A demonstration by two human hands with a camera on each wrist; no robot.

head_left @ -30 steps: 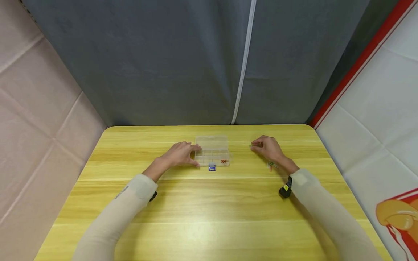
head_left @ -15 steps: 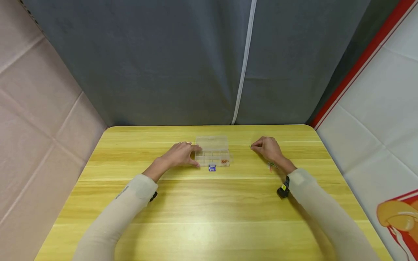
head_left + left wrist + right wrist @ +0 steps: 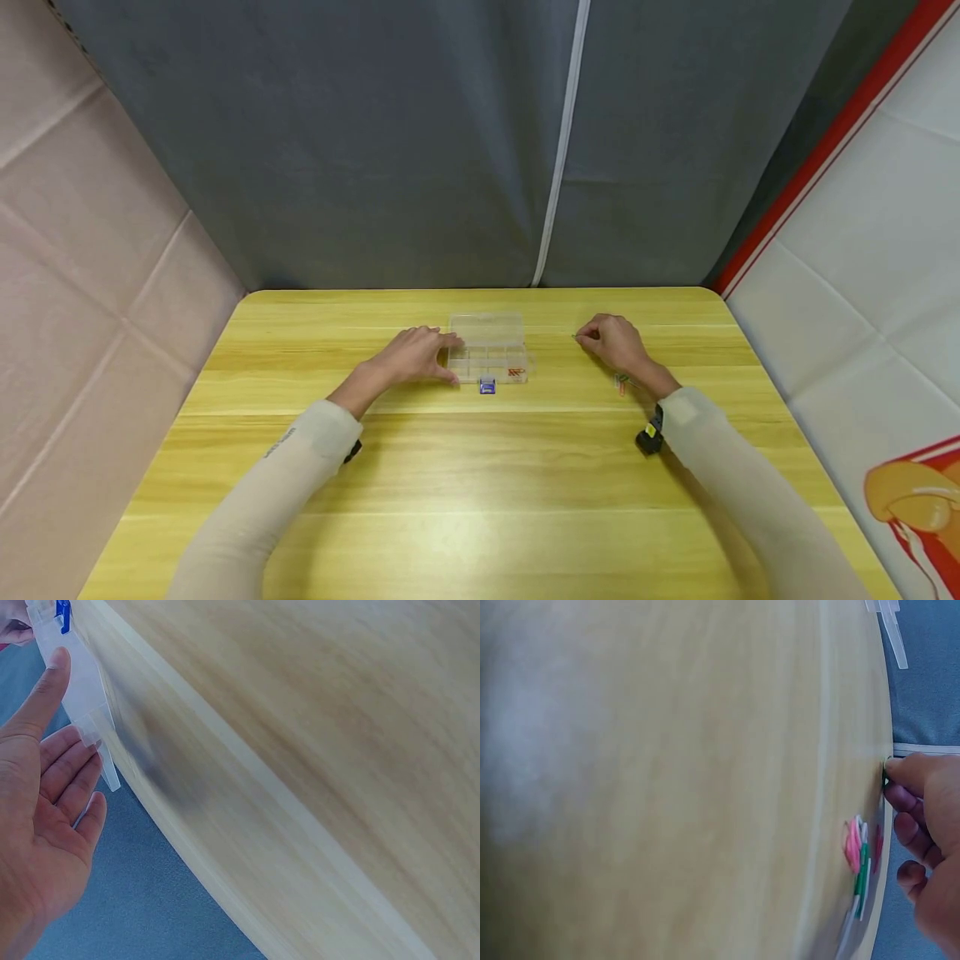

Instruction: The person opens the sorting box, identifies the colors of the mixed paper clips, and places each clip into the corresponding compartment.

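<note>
Clear plastic organizer box (image 3: 487, 354) sits on the yellow wood table (image 3: 480, 467), lid swung open toward 12 o'clock, compartment grid facing up. Most compartments look bare from the head view; the one at the box's 4 o'clock corner holds a few red paper clips (image 3: 514, 372). A small blue clip (image 3: 487, 385) lies on the table just outside the box's 6 o'clock edge, touching or nearly touching it, can't tell which. Left hand (image 3: 411, 354) is at the box's 9 o'clock side, fingers straight and relaxed, fingertips against the box wall, thumb along its near corner; nothing grasped. Right hand (image 3: 613, 340) is at 3 o'clock from the box, well apart from it, fingers curled, thumb and forefinger pinching a small green paper clip (image 3: 886, 778) at table level. A loose bunch of pink and green paper clips (image 3: 857, 859) lies on the table near the right wrist, at 5 o'clock from that hand. Grey curtain (image 3: 375, 142) hangs behind the table at 12 o'clock.
</note>
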